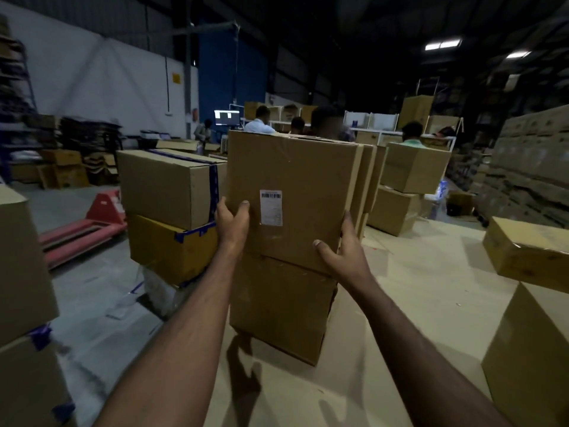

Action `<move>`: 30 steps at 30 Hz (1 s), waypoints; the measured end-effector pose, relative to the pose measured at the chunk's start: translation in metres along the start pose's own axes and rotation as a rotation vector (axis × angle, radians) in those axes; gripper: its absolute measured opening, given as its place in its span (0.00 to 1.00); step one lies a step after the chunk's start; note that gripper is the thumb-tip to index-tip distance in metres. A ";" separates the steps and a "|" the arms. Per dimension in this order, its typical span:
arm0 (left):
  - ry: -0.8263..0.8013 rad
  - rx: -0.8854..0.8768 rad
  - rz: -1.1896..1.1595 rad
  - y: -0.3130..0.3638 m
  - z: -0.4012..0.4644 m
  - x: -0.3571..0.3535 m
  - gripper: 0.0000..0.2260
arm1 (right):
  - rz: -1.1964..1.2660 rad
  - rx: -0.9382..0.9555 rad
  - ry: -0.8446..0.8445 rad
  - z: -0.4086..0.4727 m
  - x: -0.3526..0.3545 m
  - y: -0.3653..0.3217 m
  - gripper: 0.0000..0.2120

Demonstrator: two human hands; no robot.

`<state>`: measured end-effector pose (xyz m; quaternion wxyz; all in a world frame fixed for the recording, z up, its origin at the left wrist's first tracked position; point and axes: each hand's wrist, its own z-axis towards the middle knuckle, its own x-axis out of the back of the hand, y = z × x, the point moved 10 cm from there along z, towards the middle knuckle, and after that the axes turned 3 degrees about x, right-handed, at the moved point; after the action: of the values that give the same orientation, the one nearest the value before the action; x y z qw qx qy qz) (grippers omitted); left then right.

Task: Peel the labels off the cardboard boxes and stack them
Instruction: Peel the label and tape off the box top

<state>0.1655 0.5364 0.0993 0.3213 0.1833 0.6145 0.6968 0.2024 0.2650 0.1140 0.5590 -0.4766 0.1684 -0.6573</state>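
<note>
Upright brown box with white label, atop another box

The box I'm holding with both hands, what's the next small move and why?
Probably free the left hand and pick at a corner of the white label. The label is still fully stuck on the top box, which seems to sit on the lower box, while the right hand steadies it.

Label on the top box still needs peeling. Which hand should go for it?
Left. The left hand grips the top box at its left edge, its thumb right beside the white barcode label. The right hand is lower, at the bottom right corner.
</note>
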 end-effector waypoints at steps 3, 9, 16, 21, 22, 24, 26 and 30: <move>0.019 -0.029 -0.024 0.006 -0.015 0.001 0.32 | -0.038 0.045 0.022 -0.008 0.008 -0.007 0.48; -0.032 -0.124 -0.059 0.042 -0.066 -0.033 0.32 | -0.099 0.073 0.220 -0.043 0.071 -0.014 0.47; -0.304 -0.159 -0.124 0.066 -0.169 -0.110 0.35 | -0.114 0.095 0.498 -0.132 0.193 -0.020 0.41; -0.433 -0.129 -0.117 0.046 -0.253 -0.137 0.32 | -0.166 0.000 0.597 -0.203 0.248 -0.004 0.41; -0.454 -0.125 -0.102 0.041 -0.267 -0.139 0.33 | -0.166 -0.014 0.607 -0.217 0.254 0.000 0.41; -0.476 -0.117 -0.077 0.027 -0.288 -0.138 0.36 | -0.194 -0.043 0.617 -0.241 0.261 0.007 0.41; -0.489 -0.090 -0.078 0.008 -0.306 -0.132 0.35 | -0.236 -0.071 0.603 -0.262 0.258 0.014 0.41; -0.485 -0.025 -0.068 -0.039 -0.335 -0.105 0.33 | -0.265 -0.117 0.533 -0.296 0.239 0.032 0.42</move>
<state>0.0326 0.2204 0.0160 0.4851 0.3206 0.5166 0.6286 -0.0014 -0.0511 0.0500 0.3761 -0.3366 0.2830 -0.8156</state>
